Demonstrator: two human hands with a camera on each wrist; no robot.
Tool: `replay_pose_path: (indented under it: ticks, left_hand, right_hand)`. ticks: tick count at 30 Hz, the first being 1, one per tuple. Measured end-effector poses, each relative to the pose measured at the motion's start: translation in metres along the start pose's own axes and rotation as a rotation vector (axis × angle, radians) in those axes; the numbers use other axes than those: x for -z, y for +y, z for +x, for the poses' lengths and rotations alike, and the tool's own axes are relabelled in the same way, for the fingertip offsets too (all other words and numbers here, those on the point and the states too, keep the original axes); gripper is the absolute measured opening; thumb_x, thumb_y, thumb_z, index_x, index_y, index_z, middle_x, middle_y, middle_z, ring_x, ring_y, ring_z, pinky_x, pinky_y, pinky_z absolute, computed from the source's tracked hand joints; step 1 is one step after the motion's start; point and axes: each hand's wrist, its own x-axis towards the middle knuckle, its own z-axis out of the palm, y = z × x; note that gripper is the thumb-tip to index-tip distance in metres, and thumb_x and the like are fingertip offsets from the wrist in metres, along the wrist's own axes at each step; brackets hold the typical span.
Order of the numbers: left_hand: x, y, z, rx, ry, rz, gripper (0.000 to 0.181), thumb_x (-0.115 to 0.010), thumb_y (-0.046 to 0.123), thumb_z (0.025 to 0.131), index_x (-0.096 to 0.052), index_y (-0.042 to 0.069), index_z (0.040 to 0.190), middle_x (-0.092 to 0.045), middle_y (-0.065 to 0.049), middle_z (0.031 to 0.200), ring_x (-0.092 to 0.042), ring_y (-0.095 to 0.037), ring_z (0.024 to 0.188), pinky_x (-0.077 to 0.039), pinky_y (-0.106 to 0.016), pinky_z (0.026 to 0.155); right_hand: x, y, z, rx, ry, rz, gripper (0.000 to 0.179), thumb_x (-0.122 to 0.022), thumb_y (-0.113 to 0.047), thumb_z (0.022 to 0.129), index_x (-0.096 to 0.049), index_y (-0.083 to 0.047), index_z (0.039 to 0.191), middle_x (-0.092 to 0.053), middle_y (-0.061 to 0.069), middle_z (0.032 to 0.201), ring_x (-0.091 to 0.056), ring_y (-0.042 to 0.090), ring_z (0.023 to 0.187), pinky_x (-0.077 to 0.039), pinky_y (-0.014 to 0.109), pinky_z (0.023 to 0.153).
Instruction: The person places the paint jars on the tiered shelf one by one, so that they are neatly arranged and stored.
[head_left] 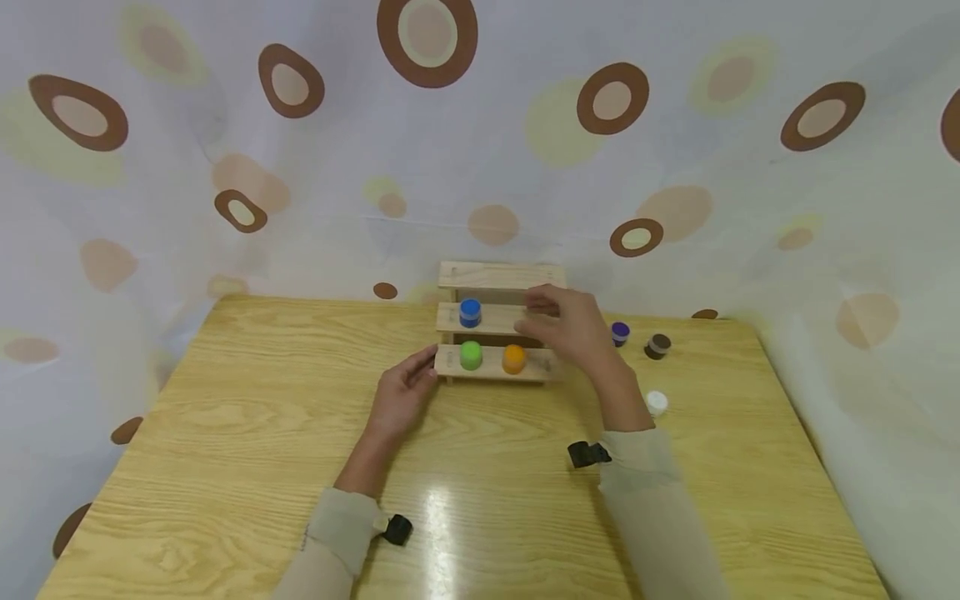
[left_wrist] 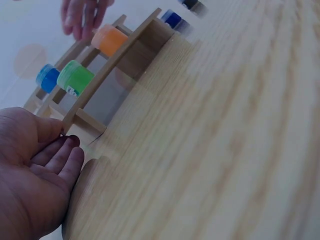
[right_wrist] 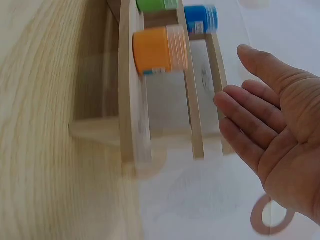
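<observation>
In the head view, both forearms are stretched forward over the table [head_left: 247, 417]. The left end of the wooden rack [head_left: 491, 375]'s bottom step is gripped by the left hand [head_left: 399, 400]; the right hand [head_left: 573, 329] is held over the middle step's right part. On that step the blue jar [head_left: 470, 313] is set, and on the bottom one the green jar [head_left: 471, 356] and orange jar [head_left: 514, 360]. A purple jar [head_left: 619, 334], dark jar [head_left: 657, 347] and white jar [head_left: 657, 403] are placed on the table, right of the rack.

In the left wrist view, the step's corner is pinched by thumb and curled forefinger.

In the right wrist view, the fingers are spread from the thumb and nothing is held; the orange jar is topped by a clear ribbed lid.
</observation>
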Motion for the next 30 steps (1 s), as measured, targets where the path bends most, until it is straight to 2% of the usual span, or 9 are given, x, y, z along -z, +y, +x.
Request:
replay_pose_path:
  ticks: [5, 13, 18, 21, 26, 30]
  left_hand:
    - [0.003, 0.003, 0.0, 0.003, -0.001, 0.002, 0.044, -0.058, 0.007, 0.109, -0.055, 0.006, 0.153, -0.058, -0.016, 0.153, -0.058, -0.028, 0.14, -0.051, -0.024, 0.109]
    - [0.001, 0.0, 0.001, 0.009, 0.003, -0.012, 0.044, -0.059, 0.006, 0.108, -0.056, 0.006, 0.152, -0.058, -0.015, 0.153, -0.058, -0.027, 0.14, -0.051, -0.024, 0.11]
    - [-0.001, 0.001, 0.002, 0.001, -0.002, -0.013, 0.045, -0.059, 0.006, 0.109, -0.055, 0.005, 0.153, -0.057, -0.015, 0.154, -0.057, -0.028, 0.141, -0.05, -0.024, 0.111]
    - [-0.001, 0.001, 0.001, 0.002, 0.0, -0.013, 0.045, -0.059, 0.007, 0.109, -0.055, 0.006, 0.153, -0.057, -0.015, 0.154, -0.057, -0.027, 0.141, -0.05, -0.024, 0.111]
    - [0.0, 0.0, -0.002, 0.012, -0.003, -0.01, 0.045, -0.059, 0.006, 0.108, -0.055, 0.005, 0.153, -0.057, -0.015, 0.154, -0.057, -0.027, 0.141, -0.049, -0.025, 0.112]
    - [0.0, 0.001, -0.002, -0.003, -0.004, 0.003, 0.044, -0.059, 0.006, 0.108, -0.055, 0.004, 0.153, -0.057, -0.016, 0.153, -0.057, -0.028, 0.141, -0.05, -0.025, 0.111]
  right_hand:
    - [0.017, 0.015, -0.015, -0.007, 0.062, -0.028, 0.051, -0.083, -0.028, 0.095, -0.067, -0.009, 0.14, -0.071, 0.014, 0.134, -0.07, 0.034, 0.122, -0.058, 0.056, 0.104]
    - [0.047, 0.05, -0.036, -0.102, 0.134, -0.035, 0.054, -0.081, -0.03, 0.097, -0.063, -0.009, 0.144, -0.069, 0.017, 0.137, -0.066, 0.04, 0.127, -0.055, 0.057, 0.106]
    - [0.065, 0.074, -0.045, -0.144, 0.216, -0.031, 0.054, -0.079, -0.025, 0.099, -0.061, -0.004, 0.145, -0.068, 0.022, 0.138, -0.064, 0.043, 0.128, -0.057, 0.056, 0.104]
    - [0.069, 0.088, -0.05, -0.176, 0.249, -0.009, 0.056, -0.078, -0.022, 0.099, -0.058, 0.0, 0.147, -0.066, 0.024, 0.14, -0.063, 0.042, 0.13, -0.055, 0.056, 0.106]
    - [0.066, 0.105, -0.059, -0.241, 0.257, 0.024, 0.059, -0.076, -0.019, 0.101, -0.053, 0.001, 0.151, -0.062, 0.024, 0.145, -0.061, 0.041, 0.134, -0.051, 0.055, 0.112]
    - [0.061, 0.111, -0.061, -0.242, 0.259, 0.04, 0.06, -0.076, -0.018, 0.101, -0.052, 0.001, 0.152, -0.061, 0.026, 0.146, -0.059, 0.042, 0.136, -0.049, 0.055, 0.114]
